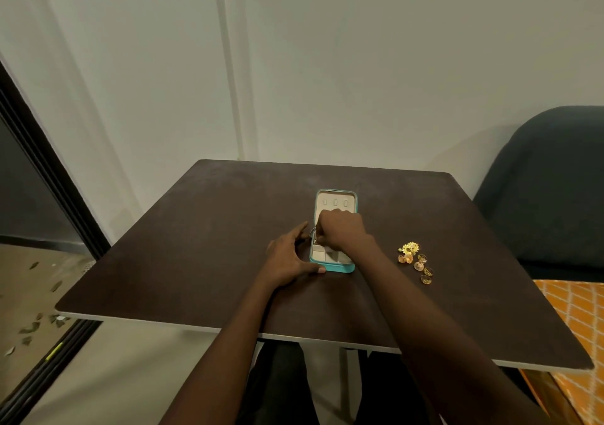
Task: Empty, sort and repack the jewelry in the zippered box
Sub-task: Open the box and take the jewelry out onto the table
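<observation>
Dark brown table (202,245) set against a pale wall, seen from above by someone seated at its near edge.

Nearest, both forearms reaching forward over the tabletop. Left hand (287,258) lying flat and relaxed on the table, thumb along the near left corner of the teal box (338,269), fingers spread beside its left wall: steadying, not gripping. Right hand (341,233) curled over the middle of the open box, fingertips bunched down in the tray. Seems to be pinching something small there, but too hidden and too tiny to say what, or whether anything is truly caught.

To the right, well apart from the box, a little heap of gold jewelry (415,261) on the bare tabletop: a flower-shaped piece at the far end, several round and hooped pieces trailing nearer.

Farther back, box lid (335,200) laid open away from the body, pale lining with three small loops. Near compartments of the tray look cream and bare.

Judging by the heap outside and the hand inside: emptying stage, well along but not finished. Sorting and repacking not begun.

Next move calls for a fine pinch, a clean lift clear of the dividers, then a carry rightward to the heap, with the left hand holding the light box down against sliding.

Beyond the table, a dark chair (549,189) at right.
</observation>
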